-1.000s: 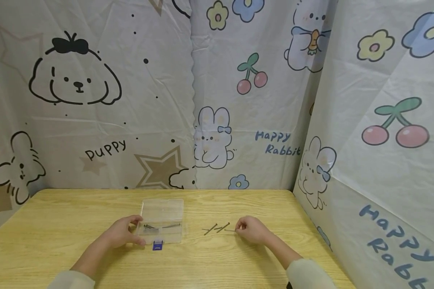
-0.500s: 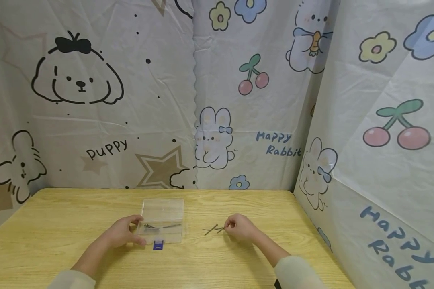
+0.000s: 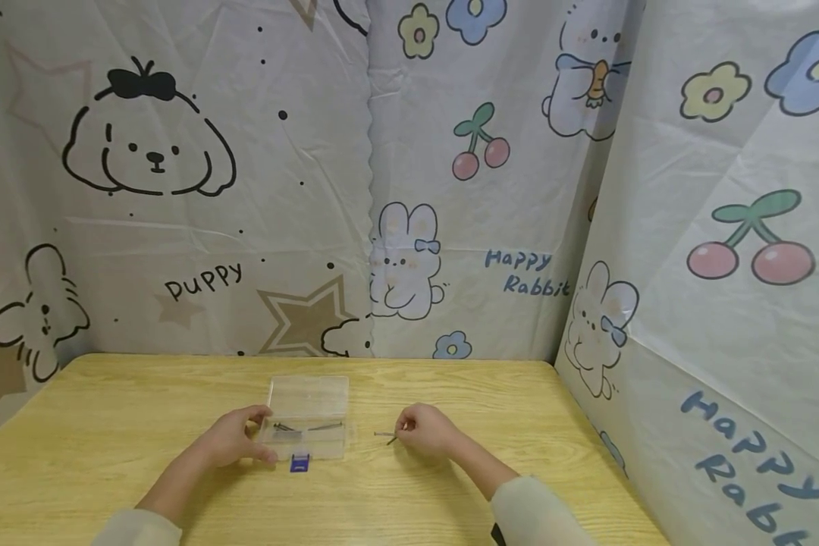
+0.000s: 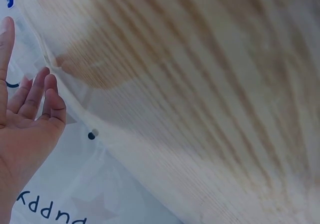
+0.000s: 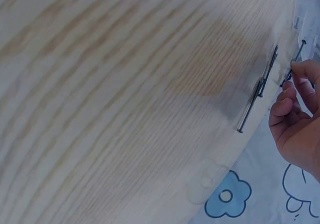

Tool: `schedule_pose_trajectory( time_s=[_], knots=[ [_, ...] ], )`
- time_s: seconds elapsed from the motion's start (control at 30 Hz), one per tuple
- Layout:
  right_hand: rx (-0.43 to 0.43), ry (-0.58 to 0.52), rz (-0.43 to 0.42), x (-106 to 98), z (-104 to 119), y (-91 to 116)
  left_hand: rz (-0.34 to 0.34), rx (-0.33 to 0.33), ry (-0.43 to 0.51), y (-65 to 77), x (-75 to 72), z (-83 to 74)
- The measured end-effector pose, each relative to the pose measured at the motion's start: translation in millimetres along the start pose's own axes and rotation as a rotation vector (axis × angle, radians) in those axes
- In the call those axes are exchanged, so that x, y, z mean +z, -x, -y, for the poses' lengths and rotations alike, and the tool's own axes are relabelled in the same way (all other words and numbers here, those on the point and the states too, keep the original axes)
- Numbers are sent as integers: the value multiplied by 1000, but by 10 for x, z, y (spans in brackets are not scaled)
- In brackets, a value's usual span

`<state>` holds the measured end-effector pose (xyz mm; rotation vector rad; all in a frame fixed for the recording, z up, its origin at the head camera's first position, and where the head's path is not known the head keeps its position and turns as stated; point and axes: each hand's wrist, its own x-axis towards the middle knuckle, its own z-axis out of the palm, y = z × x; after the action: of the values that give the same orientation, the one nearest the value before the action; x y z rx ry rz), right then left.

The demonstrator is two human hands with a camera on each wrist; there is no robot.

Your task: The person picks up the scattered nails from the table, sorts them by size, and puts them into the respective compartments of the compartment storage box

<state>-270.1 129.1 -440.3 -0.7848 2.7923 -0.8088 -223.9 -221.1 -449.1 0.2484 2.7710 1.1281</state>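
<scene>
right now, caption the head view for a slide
Left hand holding an open clear box, right hand pinching a metal fastener over a wood-grain table.

Left hand (image 3: pixel 228 440): thumb, fingers (image 4: pixel 34 96) spread apart, loosely bent. Right hand (image 3: pixel 426 432): fingers curled, pinching. Forearms (image 3: pixel 174 485) angled inward.

Yellowish table (image 3: pixel 327 508), pale cloth backdrop (image 3: pixel 300 227) (cartoon puppy (image 3: pixel 155 158) and all), printed cherries (image 3: pixel 782 262)
</scene>
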Motion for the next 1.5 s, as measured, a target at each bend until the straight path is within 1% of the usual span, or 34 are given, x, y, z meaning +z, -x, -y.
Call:
schedule_pose_trajectory(
  time_s=[0.13, 0.3, 0.57, 0.8, 1.13, 1.5],
  knots=[
    [3, -6, 13, 42, 77, -67, 3, -2, -1, -1, -10, -15],
    [4, 14, 19, 104, 156, -165, 0, 6, -4, 3, -19, -26],
    [-23, 11, 19, 115, 292, -278, 5, 20, -1, 34, -25, -45],
    [-22, 7, 19, 138, 380, -348, 9, 16, -11, 33, -31, -58],
    [-51, 34, 2, 224, 509, -455, 13, 3, -1, 32, -27, -49],
    [-23, 30, 25, 321, 696, -520, 11, 23, 20, 12, -14, -15]
  ],
)
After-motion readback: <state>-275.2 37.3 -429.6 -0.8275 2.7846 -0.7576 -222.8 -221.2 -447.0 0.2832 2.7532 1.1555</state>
